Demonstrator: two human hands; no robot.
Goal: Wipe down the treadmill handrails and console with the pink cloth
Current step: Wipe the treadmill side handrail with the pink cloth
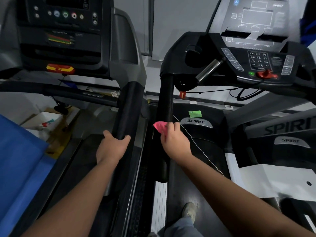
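I stand on the right treadmill. My right hand [174, 139] grips the pink cloth [159, 126] around the black foam left handrail [165, 101] of this treadmill, partway down its length. A corner of the cloth sticks out to the left of my fingers. My left hand [112, 147] holds the near end of the neighbouring treadmill's black handrail [127, 110], with thumb on the left and fingers curled over the right. The grey and black console [258, 60] with keypad and red stop knob sits at the upper right.
The left treadmill's dark console [59, 31] fills the upper left. A blue sheet [18, 165] covers the lower left, with cardboard boxes [49, 124] behind it. A thin white cord [196, 144] hangs past my right wrist. My shoe [189, 211] rests on the belt.
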